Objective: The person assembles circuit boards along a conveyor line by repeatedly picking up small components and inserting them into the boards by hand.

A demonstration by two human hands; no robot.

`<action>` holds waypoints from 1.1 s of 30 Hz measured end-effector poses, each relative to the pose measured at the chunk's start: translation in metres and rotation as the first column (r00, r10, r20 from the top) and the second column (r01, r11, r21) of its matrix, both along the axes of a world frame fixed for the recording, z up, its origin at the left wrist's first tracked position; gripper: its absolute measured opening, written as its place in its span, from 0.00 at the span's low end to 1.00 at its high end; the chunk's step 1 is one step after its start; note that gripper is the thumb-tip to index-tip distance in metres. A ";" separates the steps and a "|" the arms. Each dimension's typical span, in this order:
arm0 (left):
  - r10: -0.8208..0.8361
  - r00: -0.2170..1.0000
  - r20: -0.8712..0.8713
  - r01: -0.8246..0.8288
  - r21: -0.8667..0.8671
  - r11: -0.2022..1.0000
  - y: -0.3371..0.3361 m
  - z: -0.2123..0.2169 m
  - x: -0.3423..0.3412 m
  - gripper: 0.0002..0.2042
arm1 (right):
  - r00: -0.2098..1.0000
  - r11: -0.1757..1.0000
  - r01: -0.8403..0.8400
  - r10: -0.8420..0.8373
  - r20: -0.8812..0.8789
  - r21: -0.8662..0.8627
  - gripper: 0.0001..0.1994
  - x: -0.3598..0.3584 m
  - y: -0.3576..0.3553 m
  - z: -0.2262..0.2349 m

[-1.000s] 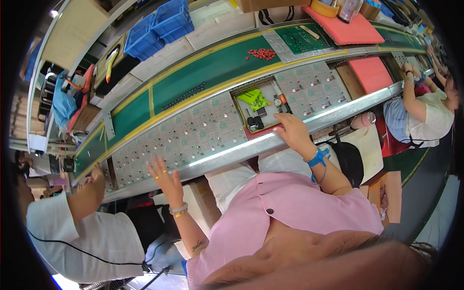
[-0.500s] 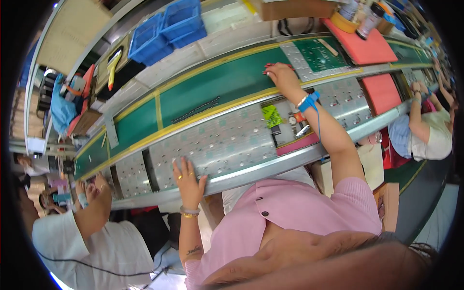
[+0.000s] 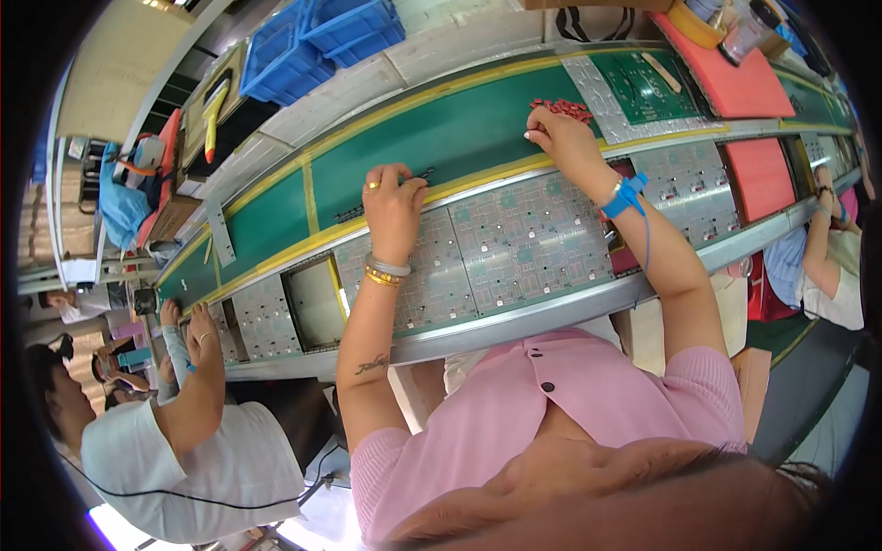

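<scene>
My left hand (image 3: 393, 211) reaches over the green work strip with its fingers closed at a row of small black parts (image 3: 349, 215). The hand covers the middle of that row, and whatever its fingertips hold is hidden. My right hand (image 3: 565, 145), a blue wrist strap (image 3: 625, 196) below it, hangs just in front of a pile of small red parts (image 3: 562, 109). Its thumb and forefinger are pinched together; anything between them is too small to make out. Below both hands, circuit boards (image 3: 524, 243) with small components lie side by side along the metal rail.
A red foam pad (image 3: 735, 87) with bottles and a green circuit board (image 3: 634, 87) are at the far right. Blue bins (image 3: 354, 32) stand at the back. A yellow-handled brush (image 3: 214, 119) lies far left. Co-workers sit on both sides, one at left (image 3: 197, 441). A metal rail (image 3: 514, 321) runs along the near edge.
My left hand has gone from the boards up to the black parts. My right hand has drawn back from the red pile, uncovering it. The boards have slid right, covering most of an opening.
</scene>
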State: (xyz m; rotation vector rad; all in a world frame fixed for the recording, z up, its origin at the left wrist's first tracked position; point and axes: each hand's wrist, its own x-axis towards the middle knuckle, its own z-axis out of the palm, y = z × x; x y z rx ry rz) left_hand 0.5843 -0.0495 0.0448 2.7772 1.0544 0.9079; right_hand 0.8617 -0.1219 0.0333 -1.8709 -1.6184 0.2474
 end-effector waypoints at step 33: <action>-0.895 0.437 -0.093 0.885 -0.134 0.446 -0.045 -0.008 0.184 0.06 | 0.810 0.873 0.407 -0.209 -0.548 0.269 0.08 0.065 -0.124 -0.012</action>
